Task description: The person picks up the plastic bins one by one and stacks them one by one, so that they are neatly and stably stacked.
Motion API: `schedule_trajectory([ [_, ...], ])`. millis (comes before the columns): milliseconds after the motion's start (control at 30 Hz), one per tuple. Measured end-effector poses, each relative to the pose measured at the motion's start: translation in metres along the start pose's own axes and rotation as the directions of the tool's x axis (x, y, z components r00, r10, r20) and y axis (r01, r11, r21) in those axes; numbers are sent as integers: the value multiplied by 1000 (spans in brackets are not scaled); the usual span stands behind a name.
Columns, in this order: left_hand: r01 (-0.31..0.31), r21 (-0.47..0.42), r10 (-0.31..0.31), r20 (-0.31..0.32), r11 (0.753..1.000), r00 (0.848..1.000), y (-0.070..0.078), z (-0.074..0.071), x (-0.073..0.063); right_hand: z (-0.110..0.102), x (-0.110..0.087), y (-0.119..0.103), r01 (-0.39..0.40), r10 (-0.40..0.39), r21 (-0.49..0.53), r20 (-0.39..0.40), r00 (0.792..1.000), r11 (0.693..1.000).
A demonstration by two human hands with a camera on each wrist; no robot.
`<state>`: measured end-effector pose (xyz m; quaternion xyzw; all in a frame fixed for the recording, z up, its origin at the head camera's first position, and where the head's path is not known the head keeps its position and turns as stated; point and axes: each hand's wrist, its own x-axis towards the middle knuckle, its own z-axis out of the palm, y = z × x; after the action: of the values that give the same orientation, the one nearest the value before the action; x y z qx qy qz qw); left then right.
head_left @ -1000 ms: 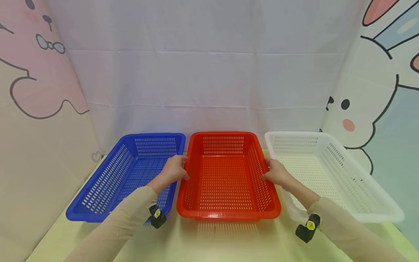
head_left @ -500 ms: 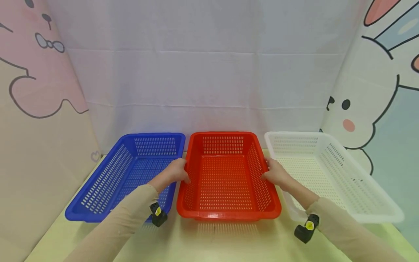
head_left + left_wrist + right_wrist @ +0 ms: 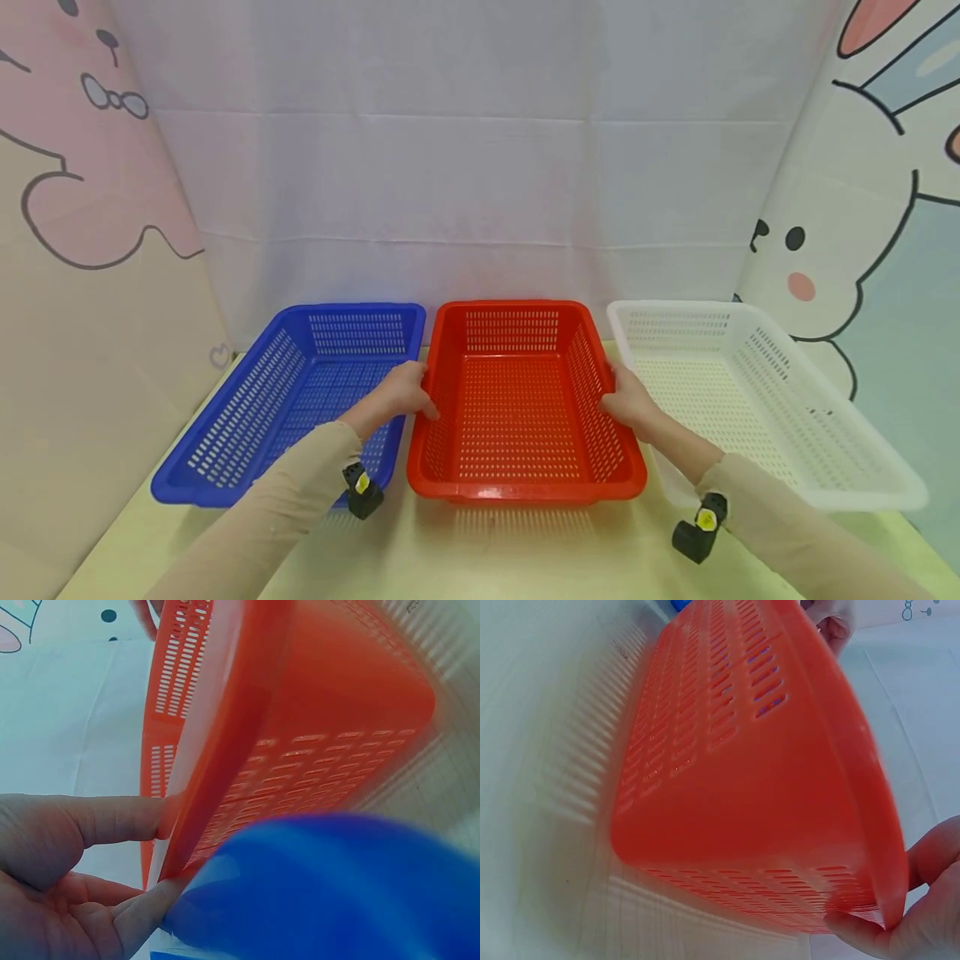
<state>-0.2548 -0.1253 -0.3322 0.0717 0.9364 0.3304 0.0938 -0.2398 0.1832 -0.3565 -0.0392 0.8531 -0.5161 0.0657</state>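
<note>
Pinching opposite side rims of red basket (image 3: 527, 490): left grip (image 3: 399, 392), right grip (image 3: 632, 402); basket between both.

Screened-in work nook, pale creased backdrop (image 3: 480, 183), cartoon-printed side panels (image 3: 911, 333), yellowish table (image 3: 510, 558)

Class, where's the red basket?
In the head view, the red basket is central, blue basket to its left, white basket right; the left hand and right hand grip its sides.
</note>
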Motion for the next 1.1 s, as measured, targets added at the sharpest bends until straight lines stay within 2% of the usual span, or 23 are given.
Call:
schedule_trajectory([
  [167,-7,44,8,-28,999,1000,-2,2,2,1,1,0,-16,17,26,-22,1000,1000],
  [333,2,19,-1,-39,1000,999,-3,2,4,1,2,0,-35,37,62,-28,999,997],
  [467,30,-59,-34,-62,998,998,-3,2,3,-1,2,-1,-47,49,93,-26,998,995],
  [700,74,-222,-92,-74,972,993,-3,2,1,-3,2,-3,-56,61,133,-29,998,990],
  [900,70,-365,-90,-38,928,995,-1,-7,-2,-6,2,-9,-47,50,175,-13,999,983],
  [1033,86,-413,-99,-8,907,995,0,-12,-4,-9,4,-13,-43,44,177,1,999,983],
  [1100,87,-419,-96,-1,904,995,0,-15,-4,-10,3,-15,-47,47,173,3,999,984],
])
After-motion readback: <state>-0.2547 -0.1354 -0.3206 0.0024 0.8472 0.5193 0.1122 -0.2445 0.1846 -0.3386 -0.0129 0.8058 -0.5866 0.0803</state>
